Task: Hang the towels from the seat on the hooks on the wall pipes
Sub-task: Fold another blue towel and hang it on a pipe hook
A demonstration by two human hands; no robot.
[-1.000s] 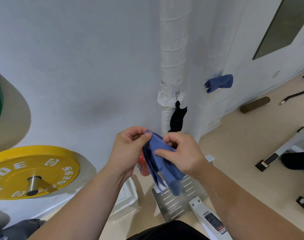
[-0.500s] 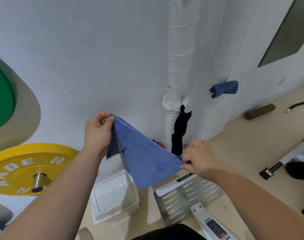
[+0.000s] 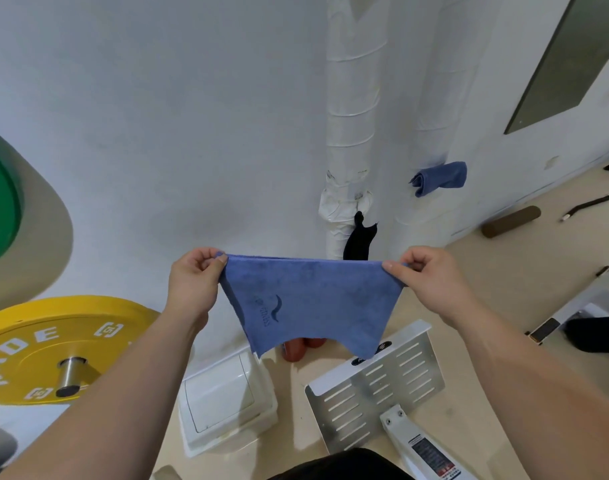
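Head view: blue towel (image 3: 313,303) stretched flat, left hand (image 3: 195,282) and right hand (image 3: 431,282) each pinching 1 top corner; black towel (image 3: 360,240) on pipe (image 3: 351,116) at 12 o'clock; second blue towel (image 3: 439,176) at 1 o'clock.

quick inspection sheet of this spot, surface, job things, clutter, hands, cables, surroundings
surface: beige floor, no table in view
job's things: blue towel spread flat in the air; folded blue towel hanging on the right pipe; black towel hanging on the left pipe; hooks hidden; seat not seen
clutter: white box, slotted metal plate, red objects on the floor
grippers: left hand and right hand each pinch a top corner of the blue towel
cables: dark bar or cord on the floor, cannot tell which
surroundings: white wall, yellow weight plate, green weight plate
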